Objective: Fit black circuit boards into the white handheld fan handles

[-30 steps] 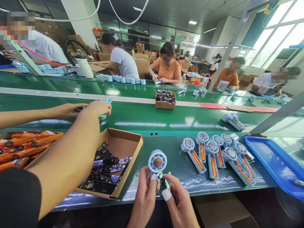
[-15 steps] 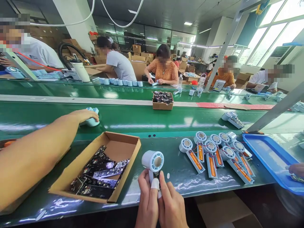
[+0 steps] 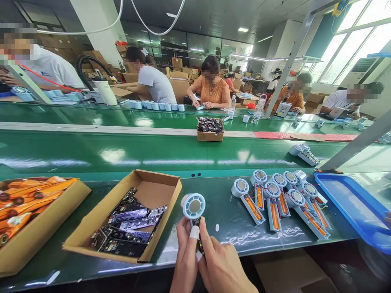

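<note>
A light-blue fan housing [image 3: 194,205] with a round head and a narrow handle is held upright in front of me, above the bench's front edge. My left hand [image 3: 185,246] is wrapped round its handle, the thumb in a white finger cover. In the handle sits a black circuit board [image 3: 200,242], partly hidden by my fingers. My right hand [image 3: 220,258] is closed at the lower handle, its index finger pressed along the board's right edge. To the left, an open cardboard box [image 3: 102,253] holds several loose circuit boards [image 3: 131,224].
Several fan housings [image 3: 273,203] with orange-covered handles and red wires lie on the right, beside a blue tray [image 3: 345,203]. A box [image 3: 45,228] of orange parts stands far left. Beyond runs a green conveyor [image 3: 159,152] with a pair of housings [image 3: 304,154]; co-workers sit across.
The other person's arm reaching in from the left has gone, and so has the light-blue housing under its hand. My housing has turned to face me more, with the board more visible.
</note>
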Tool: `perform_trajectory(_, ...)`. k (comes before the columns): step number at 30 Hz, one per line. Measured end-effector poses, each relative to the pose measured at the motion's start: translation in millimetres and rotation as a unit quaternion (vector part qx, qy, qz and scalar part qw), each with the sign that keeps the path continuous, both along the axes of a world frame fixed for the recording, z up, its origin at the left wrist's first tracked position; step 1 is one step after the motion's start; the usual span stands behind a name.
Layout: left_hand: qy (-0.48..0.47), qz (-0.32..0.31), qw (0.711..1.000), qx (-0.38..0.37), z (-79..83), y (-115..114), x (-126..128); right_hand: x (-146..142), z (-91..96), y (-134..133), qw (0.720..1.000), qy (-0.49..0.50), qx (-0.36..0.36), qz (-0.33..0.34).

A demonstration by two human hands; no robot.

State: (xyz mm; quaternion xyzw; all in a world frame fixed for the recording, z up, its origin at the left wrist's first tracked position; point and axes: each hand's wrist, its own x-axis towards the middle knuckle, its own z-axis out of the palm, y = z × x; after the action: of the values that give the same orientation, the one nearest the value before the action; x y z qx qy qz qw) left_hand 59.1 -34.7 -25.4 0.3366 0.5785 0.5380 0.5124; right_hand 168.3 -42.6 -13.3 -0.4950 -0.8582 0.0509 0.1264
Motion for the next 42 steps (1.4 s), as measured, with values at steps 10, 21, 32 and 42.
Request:
perform_trajectory(10,-0.040,-0.027,0.998,-0.027,-2.7,6.1,-9.3,-11.9,-16.4,-0.3,0.995,-0.018,0.096,-0.033)
perform_trajectory(21,0.228,-0.204,0.951,0.037,43.4,21.1,-41.7,8.7,-32.4,45.0,0.985,0.044,0.159,-0.059)
perform_trajectory(32,0.705,-0.171,0.687,-0.042,70.9,79.7,-165.0,20.5,-43.5,53.0,0.984,0.136,0.110,-0.032)
perform_trajectory(42,0.489,0.031,0.871,0.026,90.2,78.1,-180.1,118.5,15.5,34.5,0.946,0.263,0.115,-0.154)
